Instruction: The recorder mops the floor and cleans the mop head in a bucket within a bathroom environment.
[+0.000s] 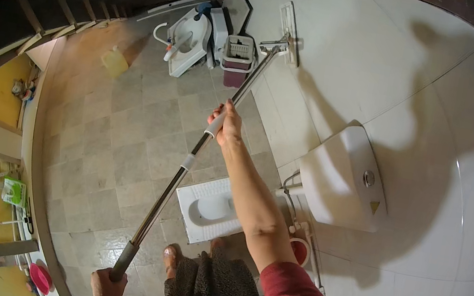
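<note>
A flat mop's metal pole (168,188) runs diagonally across the view. My left hand (107,288) is closed around the grey grip at its lower end. Higher up, my right hand (228,123) holds the pole at a pale sleeve. The mop's flat head (289,34) lies against the white tiled wall (353,69) at the top, above a mop bucket (240,52) with a grey rim and purple base.
A squat toilet (208,209) is set in the tiled floor (134,145) before my feet. A cistern (344,180) hangs on the right wall, with a red bucket (298,251) below. A washbasin (189,41) and a yellow container (115,61) stand farther off. A ledge (40,129) runs along the left.
</note>
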